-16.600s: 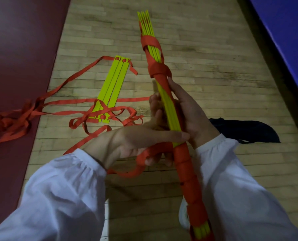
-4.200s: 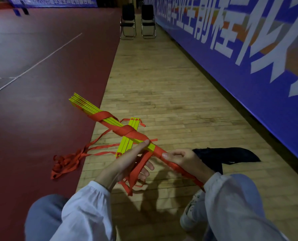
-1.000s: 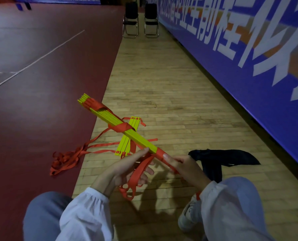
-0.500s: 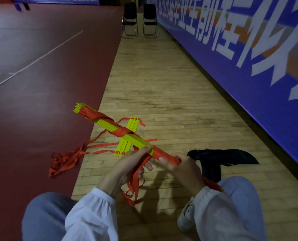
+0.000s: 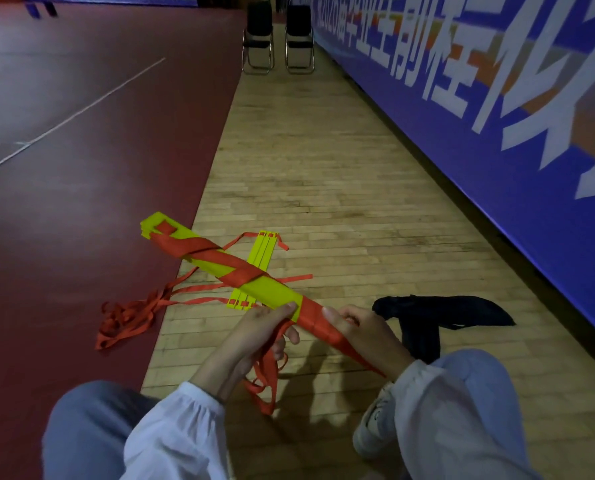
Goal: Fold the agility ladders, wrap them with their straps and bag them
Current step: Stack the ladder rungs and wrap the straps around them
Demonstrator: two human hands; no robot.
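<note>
Far left, on red court floor (image 5: 64, 202) close to its edge with the wood: loose strap (image 5: 126, 320) in a red tangle, strands running right to second ladder (image 5: 264, 249). Second ladder: yellow rungs stacked flat on wood floor (image 5: 324, 168), middle hidden behind bundle. Bundle (image 5: 268, 291) of folded yellow rungs: held above floor, tilted, far end up-left over the red/wood edge; red strap wound diagonally round far end and middle, tight round near end. Left hand (image 5: 254, 332): thumb flat on yellow part of bundle, fingers curled round strap tail (image 5: 266, 375), which hangs below in loops. Top centre, far end of wood floor: two black chairs (image 5: 277, 36). Right hand (image 5: 365, 332): grips wrapped near end of bundle, thumb on top, fingers curled under. Bottom right: grey shoe (image 5: 372, 433) on wood floor. Right of hands: black bag (image 5: 438, 315), flat on wood floor, apart from bundle. Along right edge of wood floor: blue banner (image 5: 497, 140), white lettering.
</note>
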